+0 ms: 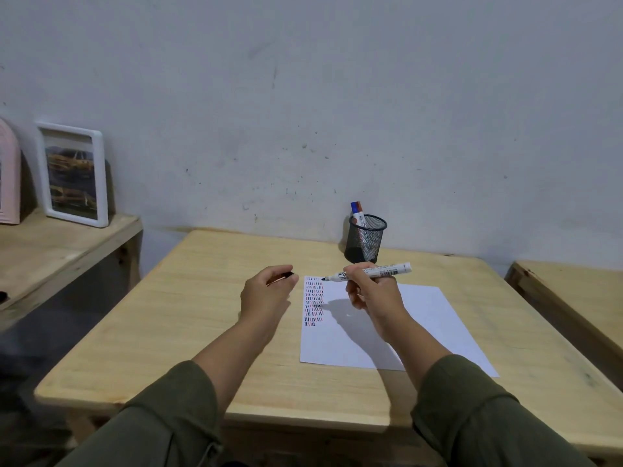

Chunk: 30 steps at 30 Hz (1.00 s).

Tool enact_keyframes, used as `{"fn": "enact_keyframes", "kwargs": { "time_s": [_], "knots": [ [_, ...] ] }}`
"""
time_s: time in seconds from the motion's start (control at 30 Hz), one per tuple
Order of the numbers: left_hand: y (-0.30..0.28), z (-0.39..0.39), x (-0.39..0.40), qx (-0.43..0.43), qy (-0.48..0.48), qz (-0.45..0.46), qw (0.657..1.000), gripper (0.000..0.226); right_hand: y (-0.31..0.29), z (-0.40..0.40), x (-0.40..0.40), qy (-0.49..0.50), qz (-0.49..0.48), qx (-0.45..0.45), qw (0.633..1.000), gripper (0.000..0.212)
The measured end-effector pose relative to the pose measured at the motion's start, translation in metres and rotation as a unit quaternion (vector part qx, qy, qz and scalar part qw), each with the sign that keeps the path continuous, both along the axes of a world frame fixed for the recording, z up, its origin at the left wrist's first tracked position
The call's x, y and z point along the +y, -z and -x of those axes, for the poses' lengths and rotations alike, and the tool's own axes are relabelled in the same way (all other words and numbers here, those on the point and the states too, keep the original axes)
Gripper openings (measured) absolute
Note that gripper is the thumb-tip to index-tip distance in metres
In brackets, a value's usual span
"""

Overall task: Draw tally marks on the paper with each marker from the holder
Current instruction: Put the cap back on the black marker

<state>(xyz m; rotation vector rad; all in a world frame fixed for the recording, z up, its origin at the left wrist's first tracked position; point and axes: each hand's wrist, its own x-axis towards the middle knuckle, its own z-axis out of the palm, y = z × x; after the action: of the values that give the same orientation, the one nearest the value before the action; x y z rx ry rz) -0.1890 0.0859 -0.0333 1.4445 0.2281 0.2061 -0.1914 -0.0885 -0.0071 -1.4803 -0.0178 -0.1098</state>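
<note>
A white sheet of paper (421, 318) lies on the wooden table (188, 318), with rows of short black, red and blue tally marks (313, 301) down its left edge. My right hand (371, 291) holds an uncapped black marker (381, 271) level above the paper, tip pointing left over the top of the marks. My left hand (268, 294) hovers left of the paper, fingers closed on the black cap (289, 274). Behind the paper stands a black mesh holder (365, 239) with a blue-capped marker (354, 207) and a red-capped marker (360, 207) in it.
A grey wall rises right behind the table. On a lower wooden shelf at the left stand a white picture frame (72, 175) and a pink arched object (8, 176). Another wooden table (573, 291) sits at the right.
</note>
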Motion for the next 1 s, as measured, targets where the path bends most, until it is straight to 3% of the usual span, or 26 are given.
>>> {"fn": "enact_keyframes", "kwargs": {
  "time_s": [0.07,0.23,0.67,0.8,1.0],
  "knots": [
    [-0.005,0.001,-0.004,-0.011,0.023,0.072,0.997,0.015,-0.004,0.0,0.004,-0.007,-0.014,-0.006,1.0,0.014],
    [-0.015,0.003,-0.015,-0.039,0.033,0.133,0.99,0.019,-0.014,0.001,0.016,-0.021,-0.035,-0.027,0.999,0.011],
    [-0.028,0.018,-0.022,-0.075,0.068,0.14,0.985,0.012,-0.024,0.012,0.017,-0.037,-0.022,-0.053,0.998,0.016],
    [-0.037,0.024,-0.025,-0.046,0.075,0.165,0.982,0.005,-0.026,0.015,0.016,-0.063,-0.006,-0.055,0.996,0.013],
    [-0.04,0.032,-0.021,-0.004,0.111,0.17,0.979,0.022,-0.033,0.019,0.012,-0.115,0.015,-0.054,0.992,0.009]
  ]
}}
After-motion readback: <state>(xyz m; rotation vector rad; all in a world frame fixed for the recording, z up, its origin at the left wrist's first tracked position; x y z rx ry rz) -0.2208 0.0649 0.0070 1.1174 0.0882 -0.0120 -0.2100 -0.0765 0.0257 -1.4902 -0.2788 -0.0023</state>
